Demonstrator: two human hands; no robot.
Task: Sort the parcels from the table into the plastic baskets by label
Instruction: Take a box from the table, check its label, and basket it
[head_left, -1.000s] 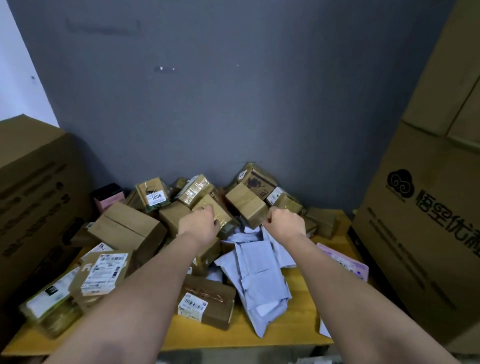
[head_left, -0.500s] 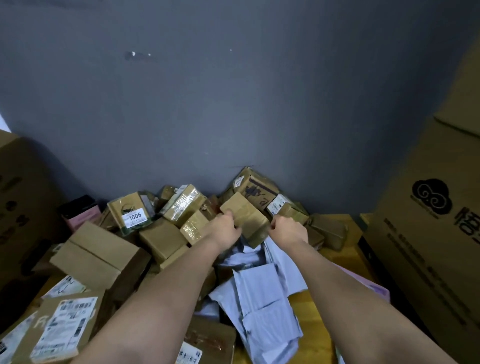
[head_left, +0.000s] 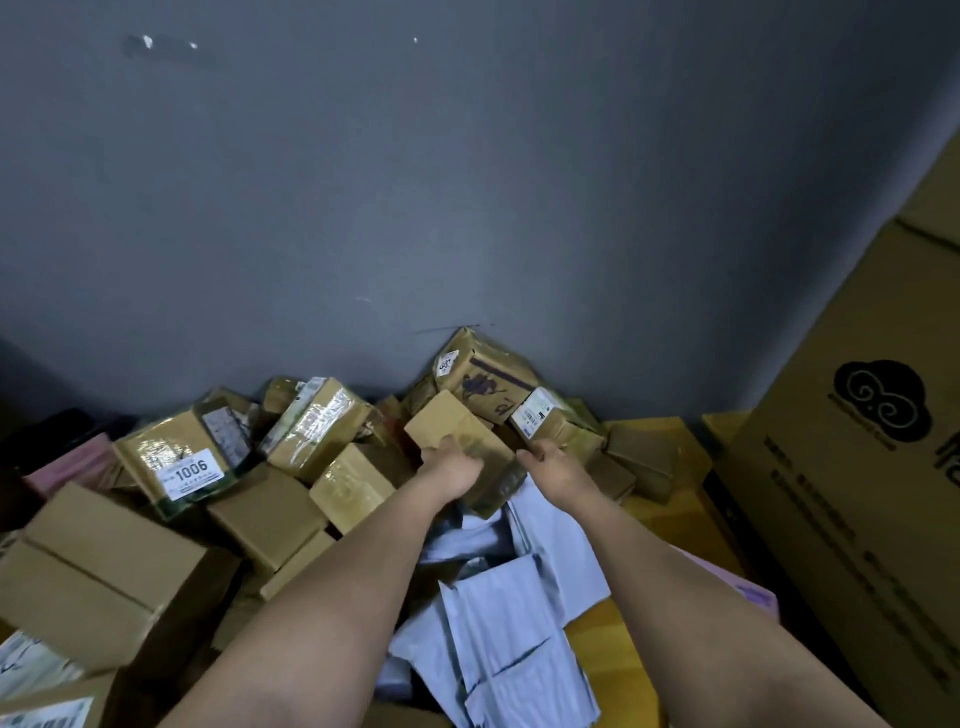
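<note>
My left hand (head_left: 451, 467) and right hand (head_left: 553, 466) both held one plain brown parcel (head_left: 457, 434) at the centre of the frame. The left hand's fingers were curled over its near left edge; the right hand's thumb and fingers were closed on its lower right end. The parcel was tilted, far corner raised, and sat on top of the pile. No label showed on its upper face.

Judgement: the step in hand was lifting this parcel clear to read its label. It would go best lifted straight up, not dragged, since neighbouring boxes leaned against it and could slide. The face should then be turned toward me before a basket is chosen.

Just below the hands lay a heap of pale grey mailer bags (head_left: 511, 613), loose and overlapping. Left of centre sat a taped box marked 1006 (head_left: 179, 462) and a glossy taped box (head_left: 317, 423) beside it. A printed box (head_left: 483, 376) leaned on the grey wall (head_left: 467, 182) above the held parcel. A large plain box (head_left: 98, 577) occupied the lower left. The wooden table (head_left: 670, 514) showed at right, beside a tall carton (head_left: 872, 467). No plastic basket was in view.
</note>
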